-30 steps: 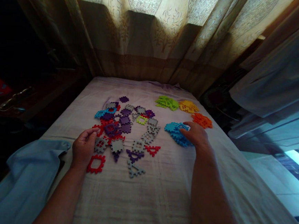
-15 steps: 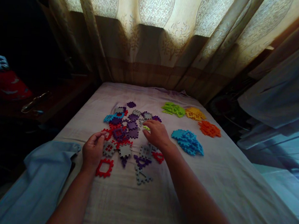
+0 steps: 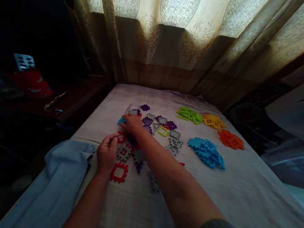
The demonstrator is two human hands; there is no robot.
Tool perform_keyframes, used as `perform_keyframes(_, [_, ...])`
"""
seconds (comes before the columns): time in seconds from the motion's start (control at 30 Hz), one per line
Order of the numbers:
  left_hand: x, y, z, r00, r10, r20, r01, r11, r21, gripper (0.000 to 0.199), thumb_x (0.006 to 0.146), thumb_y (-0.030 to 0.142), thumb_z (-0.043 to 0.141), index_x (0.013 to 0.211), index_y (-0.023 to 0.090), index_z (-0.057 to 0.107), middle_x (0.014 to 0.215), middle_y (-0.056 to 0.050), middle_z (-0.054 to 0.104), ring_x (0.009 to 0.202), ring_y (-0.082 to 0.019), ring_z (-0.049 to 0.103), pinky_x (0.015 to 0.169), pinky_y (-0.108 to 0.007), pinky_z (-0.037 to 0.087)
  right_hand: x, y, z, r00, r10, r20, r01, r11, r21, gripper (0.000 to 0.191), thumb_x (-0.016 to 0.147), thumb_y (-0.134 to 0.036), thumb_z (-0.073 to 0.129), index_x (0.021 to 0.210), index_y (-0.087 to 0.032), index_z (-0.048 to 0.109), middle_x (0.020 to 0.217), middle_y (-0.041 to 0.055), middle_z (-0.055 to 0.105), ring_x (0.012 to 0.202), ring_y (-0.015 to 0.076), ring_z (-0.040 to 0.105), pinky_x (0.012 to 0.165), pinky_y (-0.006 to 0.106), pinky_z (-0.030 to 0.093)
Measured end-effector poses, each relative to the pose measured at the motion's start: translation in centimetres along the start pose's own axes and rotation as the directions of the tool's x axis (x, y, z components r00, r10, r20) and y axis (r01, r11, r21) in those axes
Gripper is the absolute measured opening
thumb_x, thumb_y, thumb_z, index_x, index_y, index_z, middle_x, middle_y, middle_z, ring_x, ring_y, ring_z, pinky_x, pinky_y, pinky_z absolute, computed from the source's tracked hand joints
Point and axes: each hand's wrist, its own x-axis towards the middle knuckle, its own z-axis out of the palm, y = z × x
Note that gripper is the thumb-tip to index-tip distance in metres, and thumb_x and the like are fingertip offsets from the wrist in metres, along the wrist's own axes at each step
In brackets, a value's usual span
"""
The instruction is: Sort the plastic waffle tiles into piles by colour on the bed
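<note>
My left hand (image 3: 108, 152) rests on the sheet at the left of a loose pile of toothed plastic tiles. Its thumb and fingers pinch the edge of a red frame-shaped tile (image 3: 121, 137). My right hand (image 3: 132, 124) reaches across the pile, fingers curled down onto a blue tile (image 3: 121, 120) at the pile's far left. That hand and forearm cover part of the pile. Close by lie a grey window tile (image 3: 124, 152), a red square frame (image 3: 119, 172), a purple tile (image 3: 145, 107) and a lime frame (image 3: 163, 130).
Sorted heaps lie to the right: lime tiles (image 3: 189, 115), yellow tiles (image 3: 214, 121), orange tiles (image 3: 230, 139) and blue tiles (image 3: 207, 152). Grey tiles (image 3: 175, 144) sit right of the pile. A light blue cloth (image 3: 63, 173) lies along the left edge. Curtains (image 3: 170, 48) hang behind.
My right hand has moved left across the pile, from beside the lime frame to the blue tile. The lime frame now shows uncovered. The view has turned slightly left.
</note>
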Motion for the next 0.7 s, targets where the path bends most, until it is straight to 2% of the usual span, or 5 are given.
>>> perform_keyframes(0.17, [-0.2, 0.5, 0.0, 1.0, 0.014, 0.025, -0.014, 1.0, 0.002, 0.034, 0.079, 0.042, 0.057, 0.098, 0.018, 0.07, 0.091, -0.006, 0.075, 0.085, -0.019, 0.069, 0.081, -0.032, 0.054, -0.5, 0.6, 0.1, 0.999, 0.049, -0.008, -0.049, 0.998, -0.036, 0.038, 0.091, -0.041, 0.051, 0.122, -0.025, 0.066, 0.126, 0.0108, 0.063, 0.113, 0.0266, 0.059, 0.097, 0.042, 0.043])
perform_keyframes(0.37, [-0.2, 0.9, 0.2, 1.0, 0.005, 0.02, -0.005, 1.0, -0.008, 0.033, 0.076, 0.042, 0.057, 0.095, 0.018, 0.07, 0.088, -0.005, 0.075, 0.083, -0.019, 0.069, 0.079, -0.032, 0.054, -4.0, 3.1, -0.8, 0.996, 0.062, -0.057, -0.062, 0.998, 0.004, 0.036, 0.092, -0.044, 0.05, 0.119, -0.028, 0.067, 0.123, 0.0069, 0.066, 0.11, 0.0233, 0.061, 0.095, 0.037, 0.044])
perform_keyframes(0.53, [-0.2, 1.3, 0.3, 1.0, -0.008, 0.02, 0.008, 1.0, -0.004, 0.034, 0.074, 0.042, 0.057, 0.094, 0.018, 0.071, 0.086, -0.005, 0.075, 0.081, -0.019, 0.07, 0.076, -0.032, 0.055, -6.6, 4.3, -1.0, 0.982, 0.114, -0.149, -0.1, 0.99, 0.096, 0.029, 0.09, -0.028, 0.051, 0.112, -0.027, 0.072, 0.121, 0.0047, 0.069, 0.116, 0.02, 0.059, 0.102, 0.034, 0.04])
perform_keyframes(0.7, [-0.2, 1.3, 0.2, 1.0, -0.017, 0.019, 0.017, 1.0, -0.004, 0.036, 0.073, 0.042, 0.057, 0.096, 0.018, 0.071, 0.087, -0.006, 0.075, 0.078, -0.019, 0.069, 0.073, -0.031, 0.055, -8.0, 4.1, -1.3, 0.944, 0.164, -0.287, -0.099, 0.968, 0.229, 0.029, 0.09, -0.029, 0.053, 0.112, -0.028, 0.073, 0.13, 0.0033, 0.065, 0.122, 0.0181, 0.056, 0.107, 0.033, 0.038])
